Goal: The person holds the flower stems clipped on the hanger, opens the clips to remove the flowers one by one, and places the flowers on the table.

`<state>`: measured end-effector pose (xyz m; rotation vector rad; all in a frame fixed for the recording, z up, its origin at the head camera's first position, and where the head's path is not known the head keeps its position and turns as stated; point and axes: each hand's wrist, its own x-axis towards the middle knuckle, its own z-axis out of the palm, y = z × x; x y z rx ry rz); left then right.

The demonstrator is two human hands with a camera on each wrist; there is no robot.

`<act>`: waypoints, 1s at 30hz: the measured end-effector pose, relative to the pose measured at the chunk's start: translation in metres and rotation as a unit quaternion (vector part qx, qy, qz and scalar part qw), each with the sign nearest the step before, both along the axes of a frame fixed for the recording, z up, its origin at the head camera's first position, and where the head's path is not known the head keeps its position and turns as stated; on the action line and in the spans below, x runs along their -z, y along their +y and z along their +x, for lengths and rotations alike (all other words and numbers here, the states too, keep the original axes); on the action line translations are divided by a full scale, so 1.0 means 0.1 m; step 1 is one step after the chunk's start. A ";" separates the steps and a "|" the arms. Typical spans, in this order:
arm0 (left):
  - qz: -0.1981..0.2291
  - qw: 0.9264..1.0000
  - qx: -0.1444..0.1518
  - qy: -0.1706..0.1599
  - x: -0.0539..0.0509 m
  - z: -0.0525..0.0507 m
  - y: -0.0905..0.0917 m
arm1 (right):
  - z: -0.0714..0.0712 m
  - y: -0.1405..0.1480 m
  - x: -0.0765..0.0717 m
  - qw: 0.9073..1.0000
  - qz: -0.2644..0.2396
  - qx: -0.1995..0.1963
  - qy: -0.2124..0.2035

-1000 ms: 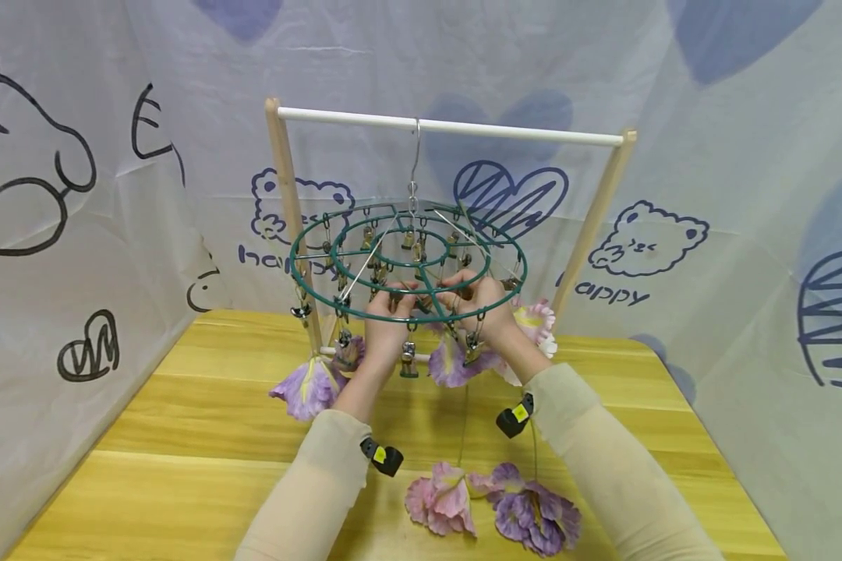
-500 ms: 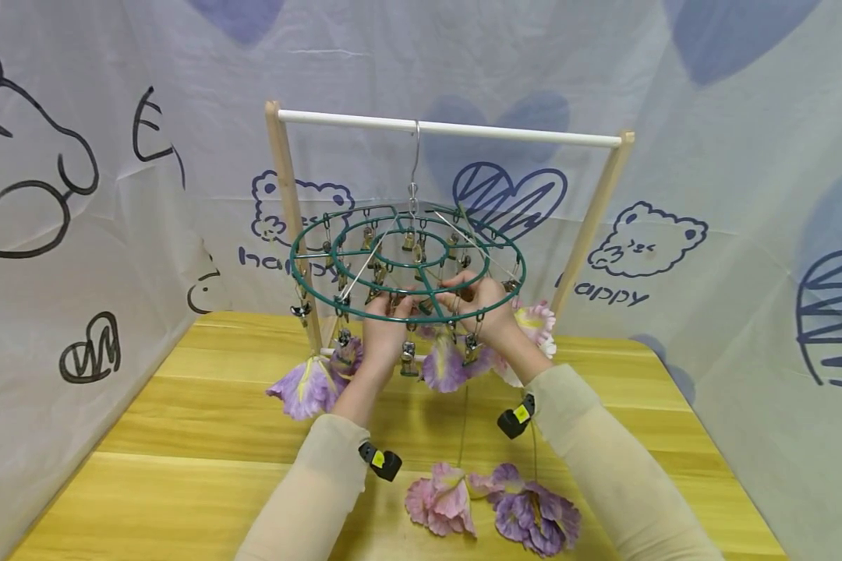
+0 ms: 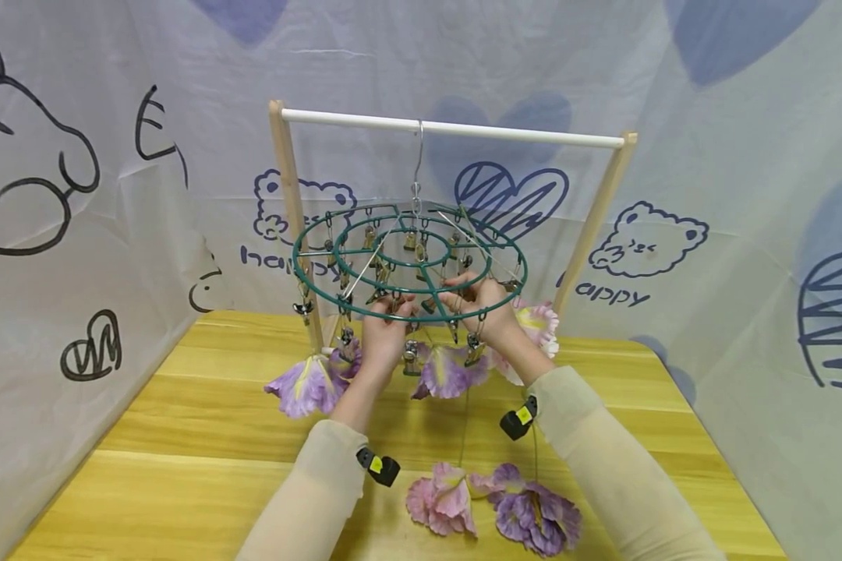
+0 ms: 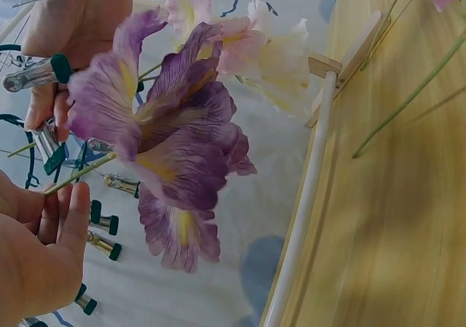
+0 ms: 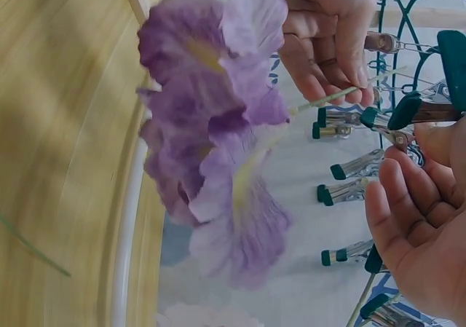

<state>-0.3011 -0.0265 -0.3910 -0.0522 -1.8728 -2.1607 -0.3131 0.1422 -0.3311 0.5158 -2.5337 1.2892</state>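
Below the green round clip hanger, my left hand pinches the thin green stem of a purple artificial flower between thumb and fingers. Its petals hang downward, away from the hanger. In the right wrist view the stem's cut end points toward a metal clip with green tips. My right hand pinches that clip between thumb and fingers. Whether the stem lies inside the clip's jaws, I cannot tell. Other clips dangle around both hands from the hanger's rings.
A wooden stand with a white bar carries the hanger by its hook. A light purple flower hangs at left, pink-white blooms at right. On the wooden table lie a pink flower and a purple one.
The purple flower in my left hand has shifted slightly left and down, and the left hand has dropped a little. My right hand stays nearly in place.
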 end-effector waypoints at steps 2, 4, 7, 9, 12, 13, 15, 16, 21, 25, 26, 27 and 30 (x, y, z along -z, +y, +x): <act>0.018 1.000 0.006 -0.001 0.02 -0.01 0.00 | 0.00 0.00 0.00 1.000 -0.004 0.001 -0.010; 0.039 0.999 0.012 0.000 0.03 -0.01 0.00 | 0.00 0.01 0.00 1.000 -0.006 0.000 -0.018; 0.041 0.999 0.015 -0.009 0.05 0.00 -0.03 | 0.00 0.01 0.00 1.000 -0.010 -0.001 -0.027; 0.031 0.999 0.014 -0.013 0.06 0.01 -0.04 | 0.00 0.02 0.00 0.999 -0.012 -0.002 -0.030; 0.002 1.000 0.010 -0.010 0.09 0.03 -0.08 | -0.01 0.02 0.01 1.000 -0.011 -0.002 -0.029; -0.008 1.000 0.007 -0.007 0.10 0.04 -0.08 | -0.01 0.02 0.01 1.000 -0.010 -0.002 -0.029; -0.022 1.000 0.005 0.001 0.11 0.05 -0.11 | -0.01 0.03 0.02 1.000 -0.011 -0.002 -0.028; -0.030 1.000 0.004 0.000 0.12 0.06 -0.12 | -0.01 0.03 0.03 1.000 -0.013 -0.002 -0.028; -0.026 0.999 0.020 0.009 0.14 0.10 -0.17 | -0.01 0.03 0.04 0.999 -0.023 -0.002 -0.032; -0.011 0.998 0.046 0.028 0.17 0.15 -0.19 | 0.00 0.03 0.04 0.999 -0.029 -0.002 -0.037; -0.011 0.998 0.051 0.028 0.17 0.16 -0.20 | 0.00 0.04 0.04 0.999 -0.031 -0.003 -0.038; -0.014 0.998 0.055 0.025 0.18 0.18 -0.21 | 0.01 0.04 0.04 0.999 -0.031 -0.003 -0.037; -0.031 0.997 0.068 0.014 0.20 0.22 -0.24 | 0.01 0.05 0.04 0.999 -0.030 -0.003 -0.035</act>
